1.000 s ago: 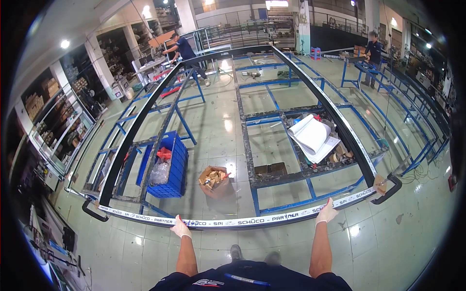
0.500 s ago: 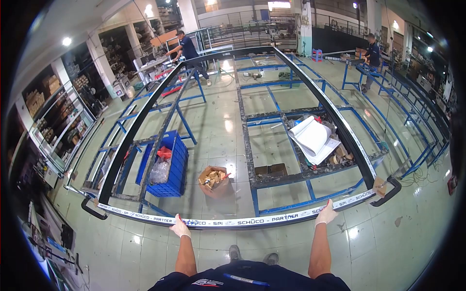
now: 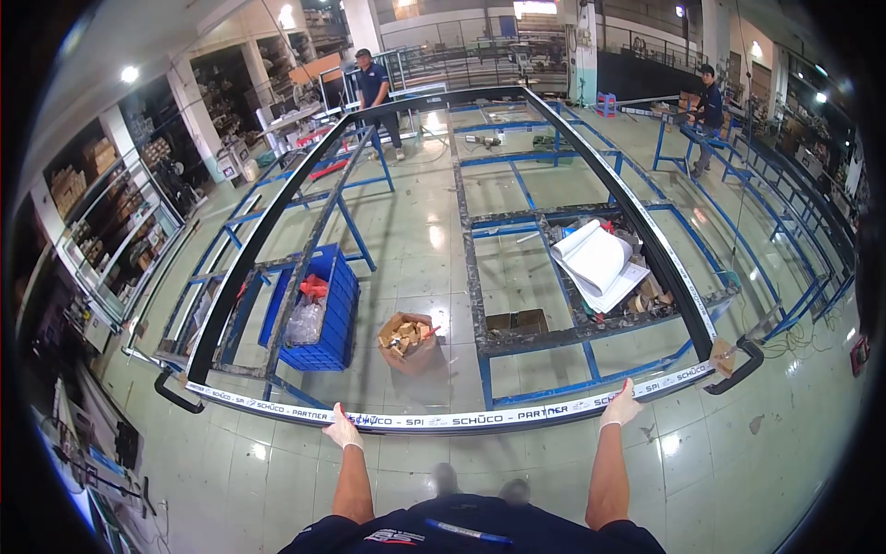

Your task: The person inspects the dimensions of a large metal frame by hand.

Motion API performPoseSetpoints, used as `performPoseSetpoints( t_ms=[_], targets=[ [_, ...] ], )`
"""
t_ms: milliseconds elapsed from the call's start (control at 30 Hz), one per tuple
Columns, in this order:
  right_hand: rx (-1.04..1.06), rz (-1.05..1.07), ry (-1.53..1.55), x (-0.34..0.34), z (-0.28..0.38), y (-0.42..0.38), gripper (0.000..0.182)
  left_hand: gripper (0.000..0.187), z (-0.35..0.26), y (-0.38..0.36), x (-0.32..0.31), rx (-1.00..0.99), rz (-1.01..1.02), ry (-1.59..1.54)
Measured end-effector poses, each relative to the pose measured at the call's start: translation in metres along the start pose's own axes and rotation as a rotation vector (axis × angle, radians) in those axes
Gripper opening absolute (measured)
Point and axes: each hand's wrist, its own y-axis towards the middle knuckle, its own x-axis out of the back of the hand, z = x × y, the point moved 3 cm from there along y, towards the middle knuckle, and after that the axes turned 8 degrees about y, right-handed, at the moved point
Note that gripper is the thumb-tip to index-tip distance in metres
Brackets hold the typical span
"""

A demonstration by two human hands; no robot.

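A large black rectangular frame (image 3: 480, 423) lies across blue steel workbenches (image 3: 535, 349), its near edge covered by white tape printed with SCHÜCO. My left hand (image 3: 342, 428), in a pale glove, grips that near edge left of centre. Farther right, my right hand (image 3: 622, 404), gloved too, holds the same edge. On both hands the thumb is on top and the fingers are partly hidden under the edge. Black handles (image 3: 736, 366) stick out at the near corners.
A blue crate (image 3: 322, 314) with plastic bags and a carton of wood pieces (image 3: 407, 343) stand on the floor. White papers (image 3: 600, 268) lie over a bin at the right. One person (image 3: 372, 88) stands at the far left, another (image 3: 711, 111) at the far right.
The person at the far left has turned from the side table and now stands upright facing this way. My hands keep their places on the frame's edge.
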Motion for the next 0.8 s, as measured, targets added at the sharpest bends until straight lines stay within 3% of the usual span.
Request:
performPoseSetpoints(
  t_ms=[267,300,333,367,400,433,467,500,533,600,667,700,733,800],
  targets=[
    [0.051,0.015,0.001,0.001,-0.009,0.007,0.076,0.085,-0.007,-0.009,0.001,0.018,0.002,0.034],
    [0.102,0.004,-0.22,0.005,-0.029,0.03,0.062,0.081,-0.004,-0.005,-0.002,-0.062,-0.005,0.081],
    [0.036,0.056,-0.159,0.003,-0.007,0.005,0.049,0.078,0.001,-0.001,0.001,-0.133,-0.039,0.124],
    [0.008,0.085,-0.104,0.002,-0.014,0.009,0.044,0.086,-0.011,-0.009,0.003,-0.147,-0.05,0.222],
    [-0.008,0.108,-0.026,0.003,-0.025,0.018,0.044,0.099,-0.056,-0.047,0.008,-0.194,-0.296,0.764],
    [-0.029,0.122,0.05,0.001,-0.033,0.025,0.044,0.107,-0.086,-0.046,0.008,-0.435,-0.256,1.044],
    [-0.027,0.08,0.058,-0.004,-0.031,0.027,0.045,0.102,-0.102,-0.028,0.003,-0.812,-0.256,0.894],
    [-0.035,0.084,0.007,-0.01,-0.023,0.017,0.048,0.101,-0.147,-0.014,0.001,-1.032,-0.181,0.71],
    [-0.034,0.064,-0.055,-0.003,-0.012,0.007,0.051,0.102,-0.198,-0.005,0.001,-1.014,-0.044,0.491],
    [0.071,0.042,-0.284,0.002,-0.009,0.007,0.059,0.108,-0.276,0.053,0.013,-0.724,-0.054,0.462],
    [0.152,0.136,-0.412,0.005,-0.022,0.026,0.051,0.107,-0.339,0.129,0.032,-0.473,-0.013,0.029],
    [0.109,0.124,-0.409,0.008,-0.022,0.027,0.051,0.103,-0.353,0.18,0.049,-0.422,0.047,-0.015],
    [0.061,0.109,-0.387,0.004,-0.018,0.021,0.051,0.103,-0.366,0.189,0.062,-0.389,-0.101,-0.002],
    [0.138,0.145,-0.338,0.005,-0.019,0.025,0.057,0.101,-0.363,0.205,0.078,-0.454,0.032,0.074]
  ],
)
